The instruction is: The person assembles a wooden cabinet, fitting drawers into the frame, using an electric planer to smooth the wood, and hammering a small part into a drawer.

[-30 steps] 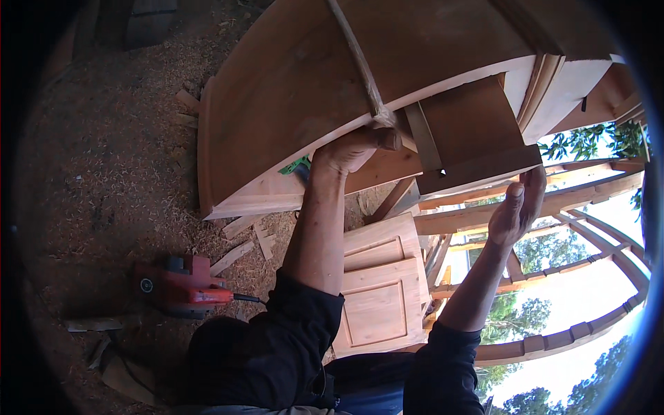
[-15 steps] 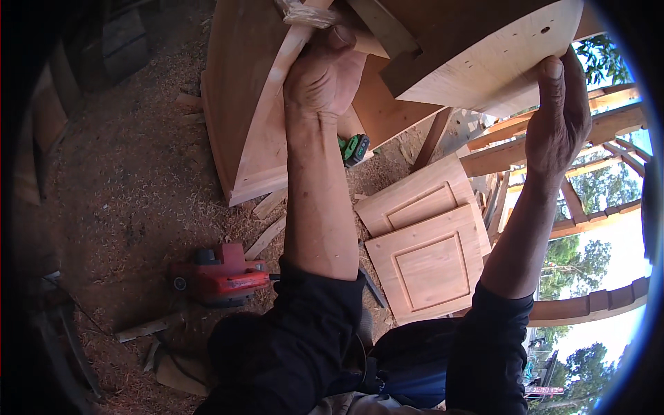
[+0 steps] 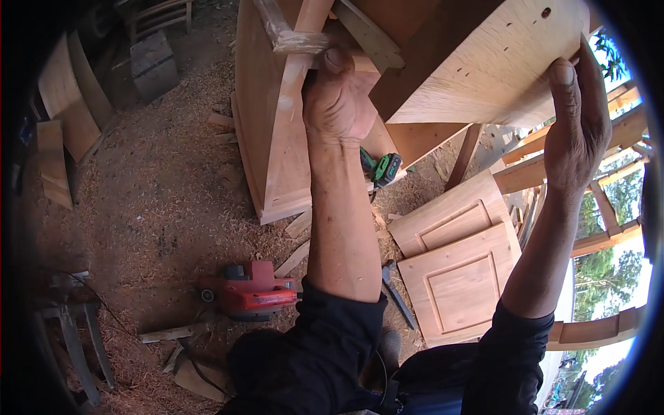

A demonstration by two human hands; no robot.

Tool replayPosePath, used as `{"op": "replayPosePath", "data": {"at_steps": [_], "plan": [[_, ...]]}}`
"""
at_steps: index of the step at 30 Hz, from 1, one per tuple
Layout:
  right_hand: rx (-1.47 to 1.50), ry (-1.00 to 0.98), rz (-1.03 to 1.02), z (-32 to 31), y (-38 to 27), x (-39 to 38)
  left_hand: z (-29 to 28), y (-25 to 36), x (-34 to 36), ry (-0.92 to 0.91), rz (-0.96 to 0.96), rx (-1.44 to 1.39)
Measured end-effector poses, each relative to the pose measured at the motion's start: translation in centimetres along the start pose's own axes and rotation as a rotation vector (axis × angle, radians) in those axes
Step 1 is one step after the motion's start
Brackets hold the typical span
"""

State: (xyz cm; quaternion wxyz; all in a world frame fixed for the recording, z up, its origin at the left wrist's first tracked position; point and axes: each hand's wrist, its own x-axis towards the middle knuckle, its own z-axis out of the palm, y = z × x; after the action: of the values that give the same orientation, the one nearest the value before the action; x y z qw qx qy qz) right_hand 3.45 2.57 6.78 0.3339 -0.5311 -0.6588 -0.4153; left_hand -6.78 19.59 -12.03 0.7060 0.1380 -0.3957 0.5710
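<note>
A pale wooden drawer-like piece (image 3: 484, 72) with a few dark holes in its face tilts at the upper right, partly inside a reddish-brown wooden cabinet (image 3: 277, 159). My right hand (image 3: 577, 128) grips its right edge, thumb on the face and fingers mostly behind it. Close to the cabinet's front post (image 3: 294, 76) is my left hand (image 3: 339, 104), thumb pointing up near a rough crosspiece (image 3: 301, 43). Its other fingers are hidden, so whether it grips anything does not show. A pale strip (image 3: 370, 34) lies between the crosspiece and the drawer-like piece.
A green and black cordless tool (image 3: 384, 169) rests by the cabinet's lower board. Two panelled wooden doors (image 3: 460, 287) lean at the right, near a hammer (image 3: 398, 294). A red power planer (image 3: 252, 290) sits on the shaving-strewn ground (image 3: 152, 187). Curved boards (image 3: 69, 104) stand far left.
The whole view has shifted, so the cabinet, tools and doors appear farther right and lower. Both hands keep nearly the same places against the wood.
</note>
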Motion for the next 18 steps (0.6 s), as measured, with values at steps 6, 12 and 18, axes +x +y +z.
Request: {"op": "replayPosePath", "data": {"at_steps": [6, 12, 18], "plan": [[-0.045, 0.010, -0.097, -0.4, 0.2, 0.2, 0.0, 0.3, -0.1, 0.005, 0.008, 0.053], [-0.081, 0.007, -0.322, 0.0, -1.5, -0.1, 0.0, 0.2, -0.4, 0.012, 0.015, 0.101], [-0.104, -0.006, -0.339, -0.4, -0.3, -0.7, -0.1, 0.1, -0.2, -0.016, -0.002, 0.115]]}}
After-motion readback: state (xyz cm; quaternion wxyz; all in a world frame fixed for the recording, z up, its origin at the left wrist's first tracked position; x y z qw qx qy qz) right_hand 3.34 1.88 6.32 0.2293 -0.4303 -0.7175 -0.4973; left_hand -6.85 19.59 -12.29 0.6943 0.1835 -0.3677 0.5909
